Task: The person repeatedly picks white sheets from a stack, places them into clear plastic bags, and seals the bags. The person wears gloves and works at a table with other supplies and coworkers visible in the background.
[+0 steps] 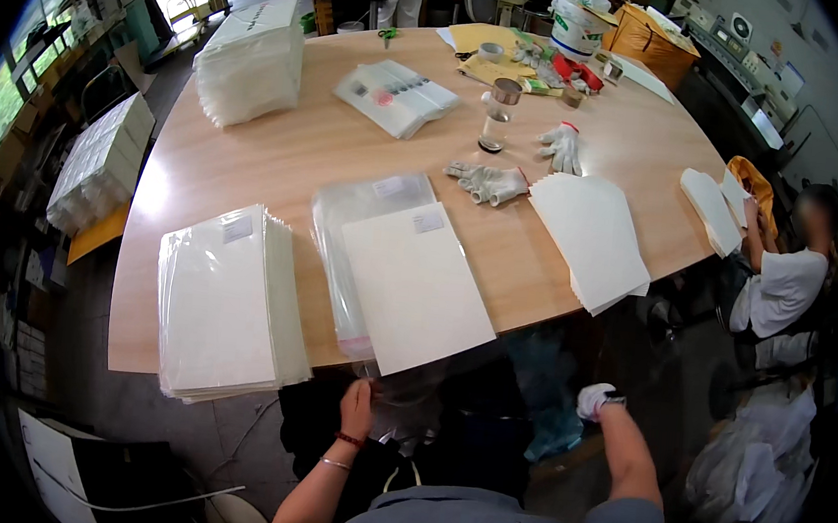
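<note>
My left hand (356,411), bare with bracelets at the wrist, is just below the table's front edge. Its fingers are pinched on a clear plastic bag (408,406) that hangs over my lap. My right hand (594,400) wears a white glove and is held off to the right, below the table edge. Its fingers look curled; what they may hold is hidden. In front of me a white sheet stack (422,287) with a small label overlaps a pile of clear bags (332,254). To the left lies a stack of bagged white sheets (220,309).
Fanned white sheets (590,239) and work gloves (489,183) lie on the table (349,151). Farther back are a tape roll on a jar (496,119), packed bags (393,98), a tall bag stack (249,59) and a bucket (576,28). Another person (786,279) sits at the right.
</note>
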